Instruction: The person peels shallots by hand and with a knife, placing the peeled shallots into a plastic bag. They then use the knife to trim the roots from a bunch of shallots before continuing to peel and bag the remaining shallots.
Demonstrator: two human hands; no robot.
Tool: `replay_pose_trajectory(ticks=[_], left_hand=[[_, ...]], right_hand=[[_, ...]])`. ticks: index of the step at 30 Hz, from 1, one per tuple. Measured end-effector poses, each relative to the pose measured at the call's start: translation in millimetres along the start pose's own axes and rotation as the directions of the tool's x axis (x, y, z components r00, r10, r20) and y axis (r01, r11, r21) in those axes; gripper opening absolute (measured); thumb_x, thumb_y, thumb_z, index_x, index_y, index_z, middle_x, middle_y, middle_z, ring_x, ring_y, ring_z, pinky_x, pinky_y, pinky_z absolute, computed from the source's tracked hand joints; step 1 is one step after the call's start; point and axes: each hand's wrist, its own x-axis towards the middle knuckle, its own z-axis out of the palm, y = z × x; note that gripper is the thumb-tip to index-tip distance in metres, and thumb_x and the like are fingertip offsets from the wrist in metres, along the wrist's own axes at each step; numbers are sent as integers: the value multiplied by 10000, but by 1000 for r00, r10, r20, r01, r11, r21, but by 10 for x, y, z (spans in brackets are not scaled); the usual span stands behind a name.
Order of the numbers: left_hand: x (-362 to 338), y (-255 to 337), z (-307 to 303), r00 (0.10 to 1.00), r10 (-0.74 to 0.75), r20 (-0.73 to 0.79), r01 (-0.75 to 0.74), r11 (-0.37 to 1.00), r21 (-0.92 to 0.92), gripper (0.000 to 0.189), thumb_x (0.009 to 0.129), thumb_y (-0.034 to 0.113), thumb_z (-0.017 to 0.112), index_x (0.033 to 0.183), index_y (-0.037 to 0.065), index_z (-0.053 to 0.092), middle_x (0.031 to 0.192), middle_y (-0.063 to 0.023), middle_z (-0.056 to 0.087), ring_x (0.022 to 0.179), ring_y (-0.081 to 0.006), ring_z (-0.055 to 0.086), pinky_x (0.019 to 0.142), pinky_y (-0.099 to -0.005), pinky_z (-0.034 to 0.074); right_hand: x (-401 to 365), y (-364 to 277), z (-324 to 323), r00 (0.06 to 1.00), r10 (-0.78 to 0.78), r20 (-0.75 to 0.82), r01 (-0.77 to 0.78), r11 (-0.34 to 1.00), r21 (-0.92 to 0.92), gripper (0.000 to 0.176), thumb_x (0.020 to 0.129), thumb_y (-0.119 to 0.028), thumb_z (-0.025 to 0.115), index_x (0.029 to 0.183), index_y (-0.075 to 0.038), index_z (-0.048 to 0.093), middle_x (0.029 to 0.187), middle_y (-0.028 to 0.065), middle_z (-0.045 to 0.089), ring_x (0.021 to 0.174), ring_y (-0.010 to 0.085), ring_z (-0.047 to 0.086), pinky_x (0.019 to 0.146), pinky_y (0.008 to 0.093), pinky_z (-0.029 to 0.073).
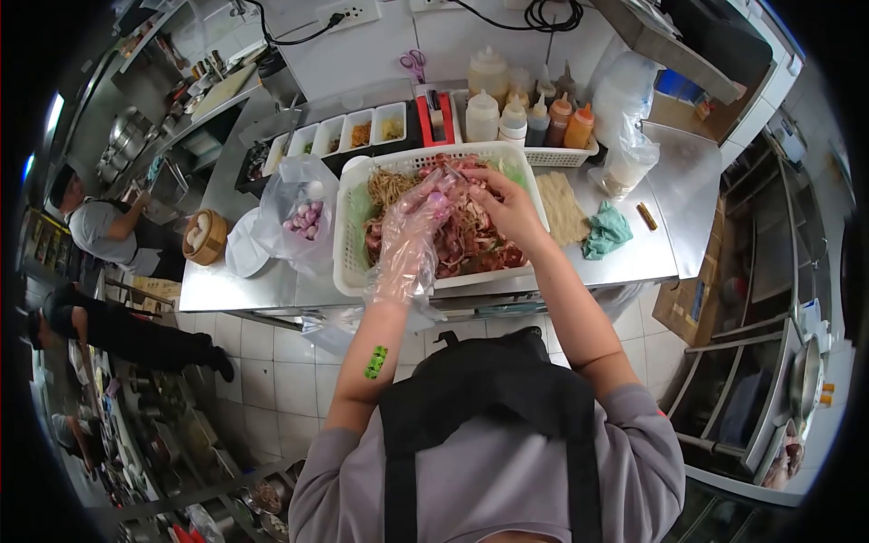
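A clear plastic glove covers my left hand (pixel 409 222), whose fingers are closed around a purple shallot (pixel 438 203). My right hand (pixel 509 206) is bare, its fingers pinched together close to the shallot; what lies between them is too small to make out. Both hands are over a white plastic basket (pixel 351 262) heaped with reddish-purple onion skins (pixel 480 244) and stringy tan roots (pixel 394 185). Left of the basket, a clear plastic bag (pixel 282 204) stands open with several smooth shallots (pixel 303 220) inside.
White lids (pixel 244 246) and a bamboo steamer (pixel 207 237) sit at the left. Behind are ingredient trays (pixel 332 134), a red holder (pixel 435 127) and sauce bottles (pixel 482 118). At right lie a brown cloth (pixel 561 208) and a green cloth (pixel 606 230). Other people stand at far left.
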Motion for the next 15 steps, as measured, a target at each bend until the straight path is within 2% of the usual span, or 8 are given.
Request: replay_pose_trajectory(ticks=[4, 6, 7, 8, 9, 13, 14, 15], left_hand=[[32, -83, -147, 996, 72, -48, -61, 980, 189, 317, 889, 95, 597, 1179, -22, 546, 1165, -118, 586, 1076, -169, 568, 895, -264, 476], [135, -242, -304, 998, 44, -48, -53, 977, -205, 358, 898, 116, 583, 1220, -24, 514, 1202, -131, 568, 1082, -170, 563, 906, -264, 476], [175, -303, -390, 998, 40, -47, -49, 978, -204, 358, 898, 116, 583, 1220, -24, 514, 1202, -131, 568, 1082, -170, 563, 906, -264, 476], [221, -352, -481, 985, 175, -6, -172, 974, 145, 376, 899, 126, 581, 1236, -22, 503, 1203, -118, 567, 1096, -161, 551, 913, -265, 471], [234, -345, -503, 955, 284, 81, -288, 835, 468, 395, 900, 135, 580, 1252, -20, 492, 1203, -105, 566, 1109, -151, 538, 921, -267, 466], [220, -327, -502, 982, 188, -13, -156, 847, 509, 389, 911, 159, 559, 1257, -7, 497, 1197, -86, 564, 1097, -134, 528, 912, -254, 456], [221, -327, -474, 995, 79, -62, -70, 987, 144, 383, 917, 166, 548, 1257, -4, 502, 1192, -81, 563, 1080, -132, 529, 898, -248, 453], [212, -312, -436, 997, -43, -68, 25, 969, -245, 378, 923, 173, 537, 1257, 0, 506, 1188, -75, 562, 1063, -129, 530, 884, -241, 451]], right_hand=[[37, 115, -23, 997, 80, -7, -80, 996, 42, 256, 897, -162, 592, 1132, -59, 606, 1003, 59, 636, 927, 119, 546, 864, 264, 419], [10, 149, -19, 1000, 4, -25, -4, 1000, 15, 327, 924, -183, 560, 1233, -76, 541, 996, -2, 600, 838, 77, 492, 808, 235, 414], [-29, 70, -11, 1000, 7, -28, -7, 1000, 16, 327, 924, -183, 560, 1233, -76, 541, 996, -2, 600, 838, 77, 492, 808, 235, 414], [-78, -27, -5, 1000, -11, 20, 12, 998, -58, 355, 922, -182, 559, 1262, -89, 514, 1059, 15, 595, 889, 100, 511, 843, 259, 415], [-119, -94, 15, 997, -25, 68, 33, 991, -130, 386, 920, -182, 558, 1291, -102, 488, 1121, 32, 590, 939, 124, 529, 879, 284, 416], [-175, -89, 127, 949, -275, 154, 300, 937, -177, 436, 887, -165, 568, 1309, -142, 458, 1169, 130, 595, 937, 292, 607, 850, 376, 452], [-182, -98, 131, 950, -274, 150, 298, 938, -177, 436, 887, -165, 568, 1309, -142, 458, 1169, 130, 595, 937, 292, 607, 850, 376, 452], [-193, -128, 131, 955, -234, 180, 264, 950, -165, 432, 886, -160, 566, 1306, -155, 464, 1146, 138, 600, 915, 299, 610, 833, 374, 458]])
